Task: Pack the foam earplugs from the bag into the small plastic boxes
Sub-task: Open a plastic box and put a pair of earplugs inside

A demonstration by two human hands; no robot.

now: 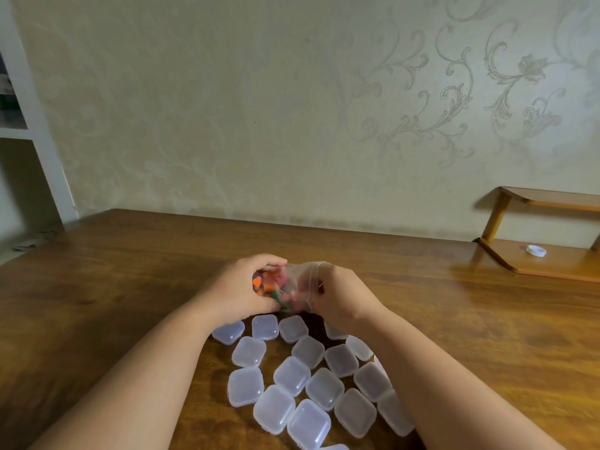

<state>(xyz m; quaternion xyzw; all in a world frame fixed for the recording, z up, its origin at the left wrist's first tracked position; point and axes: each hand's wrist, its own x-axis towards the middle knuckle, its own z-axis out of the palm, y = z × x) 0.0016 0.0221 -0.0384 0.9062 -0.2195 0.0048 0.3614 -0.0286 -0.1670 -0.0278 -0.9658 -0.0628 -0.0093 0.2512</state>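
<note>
Both forearms reach forward, converging. Left hand [242, 287] fingers curled in a grip, right hand [337, 295] pinching, hands nearly touching.

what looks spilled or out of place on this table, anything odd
Nothing stands out. The earplugs are all inside the bag, gripped by the left hand and right hand; the boxes lie in a loose cluster on the table, none tipped.
</note>
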